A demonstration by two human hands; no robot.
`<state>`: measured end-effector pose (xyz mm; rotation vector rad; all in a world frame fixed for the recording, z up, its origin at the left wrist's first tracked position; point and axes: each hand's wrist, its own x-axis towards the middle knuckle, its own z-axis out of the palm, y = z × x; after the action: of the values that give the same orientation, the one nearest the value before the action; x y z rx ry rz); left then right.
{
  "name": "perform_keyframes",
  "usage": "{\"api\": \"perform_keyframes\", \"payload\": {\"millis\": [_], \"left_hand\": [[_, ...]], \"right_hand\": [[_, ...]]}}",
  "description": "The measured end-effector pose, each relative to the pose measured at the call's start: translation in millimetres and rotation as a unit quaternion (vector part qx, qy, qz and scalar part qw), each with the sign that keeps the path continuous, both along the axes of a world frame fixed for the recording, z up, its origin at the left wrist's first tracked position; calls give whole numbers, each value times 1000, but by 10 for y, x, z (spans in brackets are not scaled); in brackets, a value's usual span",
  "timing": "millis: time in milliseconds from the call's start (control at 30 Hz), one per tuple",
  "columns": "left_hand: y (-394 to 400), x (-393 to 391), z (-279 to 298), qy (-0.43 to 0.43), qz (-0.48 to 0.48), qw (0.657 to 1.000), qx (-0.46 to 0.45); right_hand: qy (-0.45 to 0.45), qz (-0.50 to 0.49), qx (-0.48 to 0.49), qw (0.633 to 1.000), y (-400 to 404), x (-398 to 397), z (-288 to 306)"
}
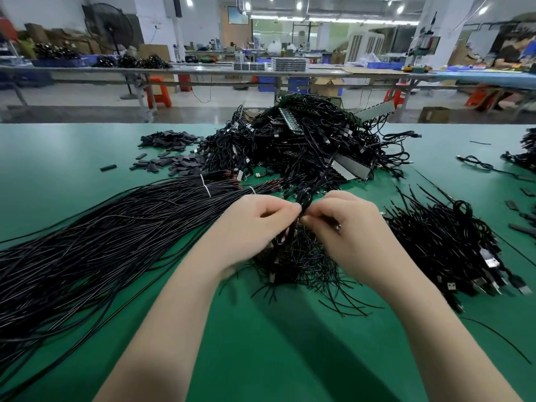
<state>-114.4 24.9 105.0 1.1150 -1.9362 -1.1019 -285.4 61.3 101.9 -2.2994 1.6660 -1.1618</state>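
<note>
Coiling a black cable (305, 202) above the green table (87, 158).
Left hand (255, 224) and right hand (342, 224) are pinching it together; it's looking light, floppy, best gripped at the loop.

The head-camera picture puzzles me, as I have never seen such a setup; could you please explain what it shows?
There is no machine here. A person wears a wide-angle camera on the head, so this single picture looks forward and down at their own two bare hands. The left hand and the right hand meet in the middle and together pinch a thin black looped cable. They work over a green table mat. On it, to the left, lies a long bundle of straight black wires bound with white ties. Behind the hands is a tall tangled heap of black cables and grey strips. To the right is a pile of black cables with USB plugs, and at the back left are small flat black sleeve pieces.
</note>
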Motion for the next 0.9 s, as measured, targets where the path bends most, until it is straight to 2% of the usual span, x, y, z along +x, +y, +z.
{"api": "perform_keyframes", "payload": {"millis": [67,200,400,467,533,633,800,900], "left_hand": [[3,31,0,-3,-8,1000,-17],[37,-17,7,25,46,998,-47],[70,-87,-4,88,20,996,15],[67,-95,-5,129,9,989,72],[59,-78,16,174,-2,976,132],[58,-48,58,220,-22,961,167],[67,-24,92,223,-40,959,168],[80,-10,113,227,-53,955,185]], "right_hand": [[20,5,4,1000,11,3,20],[49,6,-10,999,31,27,42],[94,25,-61,993,21,30,32],[98,22,-92,991,15,28,14],[78,17,-124,989,10,10,4],[7,18,-153,988,7,0,-3],[-89,51,-128,986,15,-27,23],[-83,65,-140,985,30,-20,38]]}}
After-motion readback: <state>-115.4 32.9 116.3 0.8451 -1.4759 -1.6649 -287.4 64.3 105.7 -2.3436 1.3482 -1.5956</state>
